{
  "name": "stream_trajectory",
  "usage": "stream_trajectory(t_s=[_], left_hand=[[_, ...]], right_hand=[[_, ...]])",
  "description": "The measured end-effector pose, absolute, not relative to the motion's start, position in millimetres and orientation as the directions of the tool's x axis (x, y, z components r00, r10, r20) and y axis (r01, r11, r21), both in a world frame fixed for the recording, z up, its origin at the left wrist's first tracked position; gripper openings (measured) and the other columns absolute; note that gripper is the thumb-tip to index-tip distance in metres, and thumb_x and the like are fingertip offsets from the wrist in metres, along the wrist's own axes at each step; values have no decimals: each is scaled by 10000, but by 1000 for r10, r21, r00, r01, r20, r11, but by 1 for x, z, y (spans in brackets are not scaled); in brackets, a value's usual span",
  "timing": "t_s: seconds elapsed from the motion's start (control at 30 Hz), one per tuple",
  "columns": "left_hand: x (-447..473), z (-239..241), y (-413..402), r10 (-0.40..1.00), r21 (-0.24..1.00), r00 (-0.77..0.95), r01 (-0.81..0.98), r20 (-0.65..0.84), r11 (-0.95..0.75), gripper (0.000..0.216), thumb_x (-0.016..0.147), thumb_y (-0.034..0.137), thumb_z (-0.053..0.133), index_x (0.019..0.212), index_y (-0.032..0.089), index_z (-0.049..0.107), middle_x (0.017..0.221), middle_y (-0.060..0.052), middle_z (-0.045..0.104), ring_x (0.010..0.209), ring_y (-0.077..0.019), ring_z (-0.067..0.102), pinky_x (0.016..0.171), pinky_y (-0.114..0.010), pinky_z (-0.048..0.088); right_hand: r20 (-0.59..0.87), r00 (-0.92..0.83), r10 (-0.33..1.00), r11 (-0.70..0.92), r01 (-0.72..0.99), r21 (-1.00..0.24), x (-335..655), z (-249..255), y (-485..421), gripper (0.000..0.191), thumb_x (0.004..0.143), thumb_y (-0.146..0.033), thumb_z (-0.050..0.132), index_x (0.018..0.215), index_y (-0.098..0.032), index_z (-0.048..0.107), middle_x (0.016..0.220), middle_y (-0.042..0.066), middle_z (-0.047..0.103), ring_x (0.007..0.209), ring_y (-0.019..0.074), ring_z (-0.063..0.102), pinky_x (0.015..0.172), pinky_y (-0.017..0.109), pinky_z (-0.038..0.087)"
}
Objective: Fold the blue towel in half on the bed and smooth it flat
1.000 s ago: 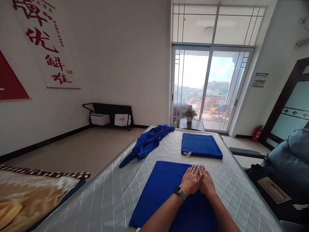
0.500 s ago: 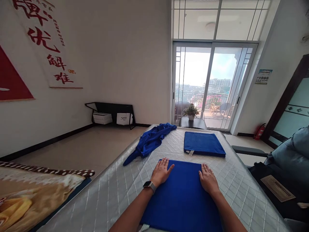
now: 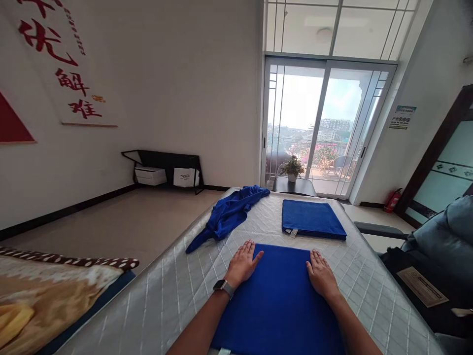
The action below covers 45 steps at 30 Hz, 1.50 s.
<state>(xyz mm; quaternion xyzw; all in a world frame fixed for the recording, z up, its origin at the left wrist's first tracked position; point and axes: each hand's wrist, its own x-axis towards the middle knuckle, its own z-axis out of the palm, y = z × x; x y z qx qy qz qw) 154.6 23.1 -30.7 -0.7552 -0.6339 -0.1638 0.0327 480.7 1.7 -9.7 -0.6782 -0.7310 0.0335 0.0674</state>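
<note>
A flat blue cloth (image 3: 279, 301), squared off like a folded towel, lies on the bed-like surface right in front of me. Along its left edge rests my left hand (image 3: 243, 263), fingers stretched out, thumb on the cloth; a watch is on that wrist. My right hand (image 3: 322, 272) lies flat on the right edge, also with fingers extended. Beyond it sits a neat stack of folded blue cloths (image 3: 313, 219) with white tags showing at its near left corner. Farther left, a crumpled blue cloth (image 3: 228, 214) is spread loosely.
The silvery quilted cover (image 3: 173, 291) supports all the cloths. At left is a patterned blanket (image 3: 70, 296). A dark chair (image 3: 439, 246) with a brown-labelled item stands at right. A potted plant (image 3: 292, 167) stands on a chair near the glass door.
The camera view has shifted slightly. My left hand has slid a little outward to the left on the cloth's edge; the right hand stays almost in place. Both remain flat.
</note>
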Motion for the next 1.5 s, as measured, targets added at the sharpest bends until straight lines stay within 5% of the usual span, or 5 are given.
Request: stream_trajectory(t_s=[1.5], left_hand=[[139, -34, 24, 957, 189, 102, 969, 272, -157, 785, 1023, 622, 186, 1547, 67, 368, 1609, -177, 371, 1505, -278, 328, 1234, -468, 269]], right_hand=[[24, -33, 999, 37, 987, -154, 477, -8, -1, 702, 1015, -464, 210, 1600, -76, 228, 1677, 102, 199, 1556, 218, 129, 1254, 386, 102]])
